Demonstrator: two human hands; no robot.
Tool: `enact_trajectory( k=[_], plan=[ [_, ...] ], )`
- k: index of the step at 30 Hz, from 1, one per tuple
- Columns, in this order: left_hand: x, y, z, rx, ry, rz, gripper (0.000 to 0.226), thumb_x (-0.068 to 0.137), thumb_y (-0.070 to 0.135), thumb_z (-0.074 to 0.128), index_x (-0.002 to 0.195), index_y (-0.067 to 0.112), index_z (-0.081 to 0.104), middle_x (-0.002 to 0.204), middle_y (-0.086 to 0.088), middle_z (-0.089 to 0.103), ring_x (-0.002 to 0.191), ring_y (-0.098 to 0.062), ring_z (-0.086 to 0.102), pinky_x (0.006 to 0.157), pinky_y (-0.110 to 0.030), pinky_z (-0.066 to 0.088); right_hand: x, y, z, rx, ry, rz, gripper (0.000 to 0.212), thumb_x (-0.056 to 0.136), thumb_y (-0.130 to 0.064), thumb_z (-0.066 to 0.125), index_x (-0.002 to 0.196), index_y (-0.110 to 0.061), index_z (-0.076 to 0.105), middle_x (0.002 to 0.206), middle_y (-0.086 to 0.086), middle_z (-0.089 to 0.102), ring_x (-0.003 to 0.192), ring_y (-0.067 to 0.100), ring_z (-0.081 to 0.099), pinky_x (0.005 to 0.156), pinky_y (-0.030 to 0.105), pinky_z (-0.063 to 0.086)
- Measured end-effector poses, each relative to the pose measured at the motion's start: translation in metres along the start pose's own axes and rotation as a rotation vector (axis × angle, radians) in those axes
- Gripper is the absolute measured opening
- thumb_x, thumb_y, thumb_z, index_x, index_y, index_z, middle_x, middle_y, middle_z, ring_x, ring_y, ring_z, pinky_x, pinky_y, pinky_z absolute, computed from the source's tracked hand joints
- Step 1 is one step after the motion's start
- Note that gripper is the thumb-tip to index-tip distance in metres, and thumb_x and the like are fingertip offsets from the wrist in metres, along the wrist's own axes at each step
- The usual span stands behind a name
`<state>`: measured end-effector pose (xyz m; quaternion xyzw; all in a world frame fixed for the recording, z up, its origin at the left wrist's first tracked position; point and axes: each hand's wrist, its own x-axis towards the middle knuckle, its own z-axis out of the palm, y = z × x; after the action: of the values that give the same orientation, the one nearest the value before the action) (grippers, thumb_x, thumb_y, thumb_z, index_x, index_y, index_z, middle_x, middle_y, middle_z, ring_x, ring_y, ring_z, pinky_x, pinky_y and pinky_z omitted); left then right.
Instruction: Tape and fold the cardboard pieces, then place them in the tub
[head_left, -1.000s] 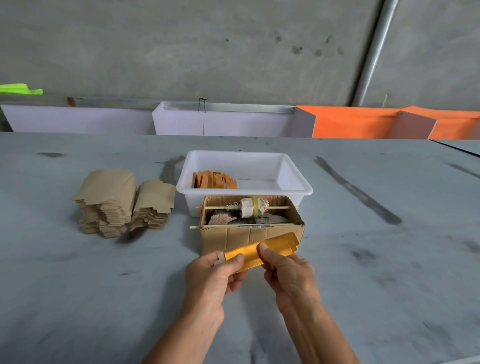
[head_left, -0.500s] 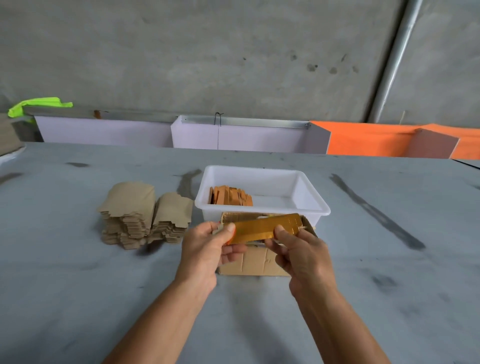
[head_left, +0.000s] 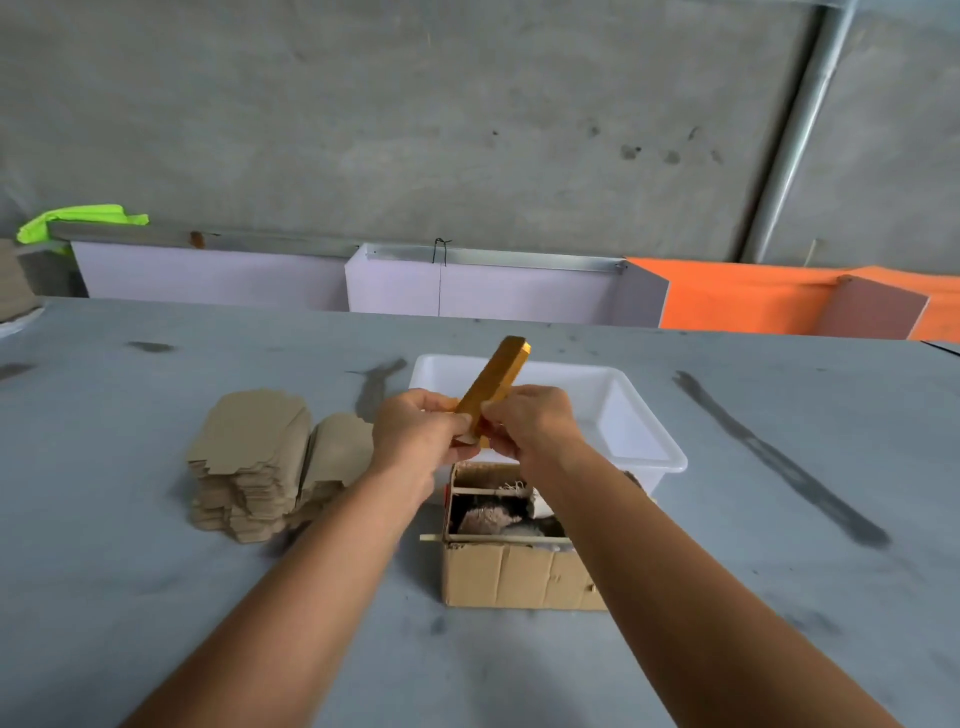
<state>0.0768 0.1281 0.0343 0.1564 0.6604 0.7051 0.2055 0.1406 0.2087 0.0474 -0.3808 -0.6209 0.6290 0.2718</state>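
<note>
With my left hand and right hand both in a pinching grip on the folded cardboard piece, I'd crease its near end firmly before dropping it into the tub at one o'clock.

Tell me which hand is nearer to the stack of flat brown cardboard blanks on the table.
Left. The left hand grips the gold cardboard piece just right of the stack of blanks. The right hand grips the same piece from its far side, over the white tub.
</note>
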Motion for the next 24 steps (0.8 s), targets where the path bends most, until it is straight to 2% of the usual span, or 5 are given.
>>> enact_trajectory(
  k=[3, 6, 13, 20, 24],
  plan=[
    [0.02, -0.007, -0.001, 0.261, 0.063, 0.133, 0.017, 0.082, -0.004, 0.066, 0.076, 0.011, 0.058, 0.089, -0.016, 0.069, 0.071, -0.025, 0.069, 0.054, -0.027, 0.057, 0.021, -0.004, 0.013, -0.135, 0.021, 0.009, 0.006, 0.084, 0.003, 0.062, 0.088, 0.0, 0.065, 0.077, 0.015, 0.065, 0.055, 0.021, 0.057, 0.059, 0.03, 0.053],
    [0.038, -0.013, -0.001, 0.598, 0.118, 0.277, 0.014, 0.082, 0.001, 0.066, 0.093, 0.009, 0.062, 0.097, -0.01, 0.069, 0.085, -0.025, 0.065, 0.075, -0.031, 0.054, 0.041, 0.001, 0.021, -0.215, 0.052, 0.02, 0.015, 0.08, 0.004, 0.068, 0.071, -0.004, 0.058, 0.068, 0.015, 0.063, 0.051, 0.022, 0.056, 0.065, 0.033, 0.056],
    [0.05, -0.034, -0.006, 1.127, 0.067, 0.518, 0.019, 0.091, 0.007, 0.054, 0.101, 0.015, 0.067, 0.096, -0.003, 0.067, 0.089, -0.022, 0.057, 0.073, -0.029, 0.042, 0.077, 0.018, 0.039, -0.378, 0.107, 0.011, 0.012, 0.077, -0.001, 0.072, 0.088, -0.001, 0.067, 0.082, 0.015, 0.07, 0.073, 0.025, 0.07, 0.071, 0.037, 0.06],
    [0.04, -0.042, -0.011, 1.187, 0.033, 0.618, 0.018, 0.09, 0.0, 0.049, 0.09, 0.009, 0.064, 0.092, -0.005, 0.063, 0.084, -0.017, 0.043, 0.071, -0.025, 0.031, 0.086, 0.028, 0.05, -0.719, 0.118, -0.068, 0.023, 0.079, -0.007, 0.06, 0.061, -0.012, 0.045, 0.059, 0.003, 0.052, 0.051, 0.017, 0.051, 0.045, 0.021, 0.042],
    [0.031, -0.042, -0.018, 1.061, 0.036, 0.635, 0.022, 0.09, 0.0, 0.046, 0.1, 0.009, 0.064, 0.106, -0.004, 0.061, 0.102, -0.021, 0.049, 0.08, -0.026, 0.038, 0.078, 0.029, 0.054, -0.925, 0.054, -0.151, 0.007, 0.085, -0.011, 0.054, 0.084, -0.006, 0.058, 0.08, 0.007, 0.06, 0.081, 0.025, 0.062, 0.065, 0.03, 0.048]
  ],
)
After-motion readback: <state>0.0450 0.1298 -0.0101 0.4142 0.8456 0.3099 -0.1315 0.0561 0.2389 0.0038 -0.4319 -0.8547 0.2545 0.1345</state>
